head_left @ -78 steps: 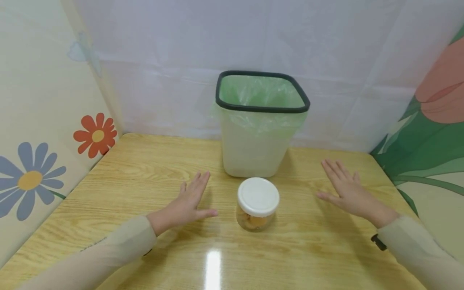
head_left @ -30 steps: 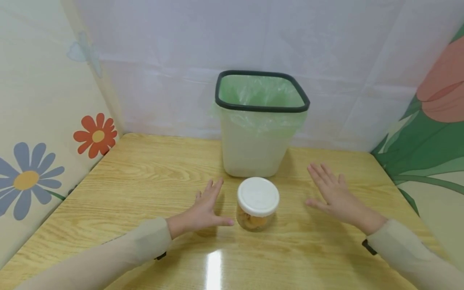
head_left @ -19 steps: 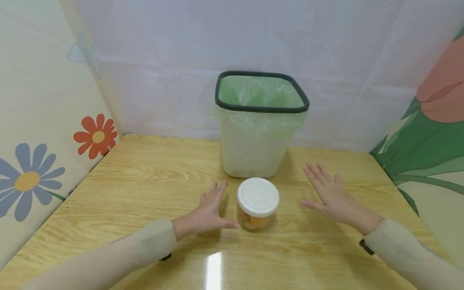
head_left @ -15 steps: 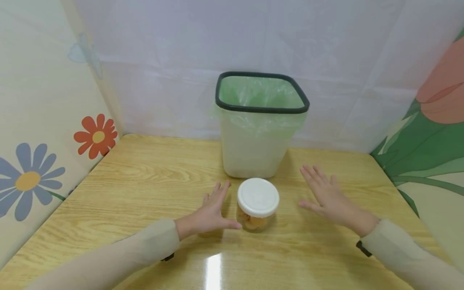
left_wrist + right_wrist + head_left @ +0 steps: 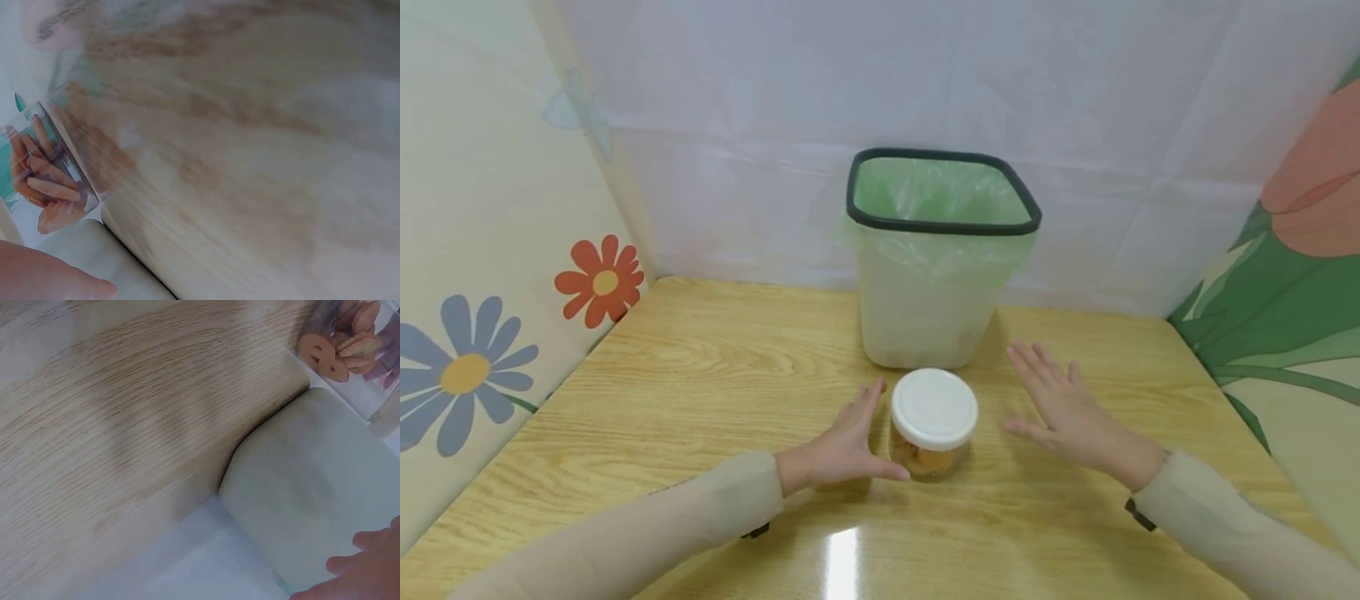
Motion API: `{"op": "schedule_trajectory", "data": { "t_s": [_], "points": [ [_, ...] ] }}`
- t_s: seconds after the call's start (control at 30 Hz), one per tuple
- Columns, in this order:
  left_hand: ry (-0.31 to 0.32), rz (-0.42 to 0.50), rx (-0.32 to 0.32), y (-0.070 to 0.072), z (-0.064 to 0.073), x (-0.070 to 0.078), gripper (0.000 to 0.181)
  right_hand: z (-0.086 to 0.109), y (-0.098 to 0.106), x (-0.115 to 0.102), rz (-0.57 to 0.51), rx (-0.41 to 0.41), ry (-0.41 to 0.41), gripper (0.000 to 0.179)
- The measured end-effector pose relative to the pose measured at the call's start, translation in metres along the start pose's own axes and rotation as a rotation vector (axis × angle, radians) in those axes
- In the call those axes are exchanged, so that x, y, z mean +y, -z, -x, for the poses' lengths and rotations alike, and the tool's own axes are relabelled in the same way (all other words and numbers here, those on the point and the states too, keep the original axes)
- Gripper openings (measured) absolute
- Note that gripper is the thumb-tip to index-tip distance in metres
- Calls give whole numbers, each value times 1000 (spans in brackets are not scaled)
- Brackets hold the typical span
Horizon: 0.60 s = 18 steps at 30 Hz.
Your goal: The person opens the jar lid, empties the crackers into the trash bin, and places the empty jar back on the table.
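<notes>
A clear jar with a white lid (image 5: pixel 934 408) stands upright on the wooden table, in front of a bin. Through its wall in the right wrist view show several brown cookies (image 5: pixel 344 347), one shaped like a pretzel. My left hand (image 5: pixel 842 446) is close at the jar's left side, thumb spread away from the fingers and its tip near the jar's lower front. On the other side, my right hand (image 5: pixel 1071 421) hovers with straight fingers, a gap between it and the jar. The left wrist view shows the jar (image 5: pixel 56 162) at its left edge.
Behind the jar a pale bin (image 5: pixel 928 292) with a black rim and a thin green liner stands against the white backdrop (image 5: pixel 760 125). Flower-printed panels (image 5: pixel 475 208) flank the wooden table (image 5: pixel 722 358). Black bands (image 5: pixel 1141 515) show under the sleeves.
Both hands have moved inward toward the jar, the left hand to the right and the right hand to the left. The jar and the bin stay where they were.
</notes>
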<state>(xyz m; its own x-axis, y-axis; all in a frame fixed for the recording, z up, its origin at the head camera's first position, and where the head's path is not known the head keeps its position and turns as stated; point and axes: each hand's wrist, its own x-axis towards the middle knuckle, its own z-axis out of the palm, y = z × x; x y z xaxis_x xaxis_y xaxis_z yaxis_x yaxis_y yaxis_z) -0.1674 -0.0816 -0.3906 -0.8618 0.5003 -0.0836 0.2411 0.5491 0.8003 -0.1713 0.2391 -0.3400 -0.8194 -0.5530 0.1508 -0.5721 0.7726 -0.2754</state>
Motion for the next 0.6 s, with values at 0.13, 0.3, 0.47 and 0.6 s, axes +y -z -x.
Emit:
{"op": "schedule_trajectory", "data": {
  "t_s": [0.13,0.3,0.47,0.6],
  "points": [
    [7,6,8,-1,-1,-1,129,-1,-1,-4,-2,18,21,91],
    [3,27,37,0,-4,1,130,-4,-3,-9,-41,25,32,92],
    [-26,76,26,-3,-9,3,133,-7,-6,-14,-41,37,46,93],
    [-39,143,7,-6,-15,4,136,-11,-10,-19,-30,45,59,95]
  ]
}}
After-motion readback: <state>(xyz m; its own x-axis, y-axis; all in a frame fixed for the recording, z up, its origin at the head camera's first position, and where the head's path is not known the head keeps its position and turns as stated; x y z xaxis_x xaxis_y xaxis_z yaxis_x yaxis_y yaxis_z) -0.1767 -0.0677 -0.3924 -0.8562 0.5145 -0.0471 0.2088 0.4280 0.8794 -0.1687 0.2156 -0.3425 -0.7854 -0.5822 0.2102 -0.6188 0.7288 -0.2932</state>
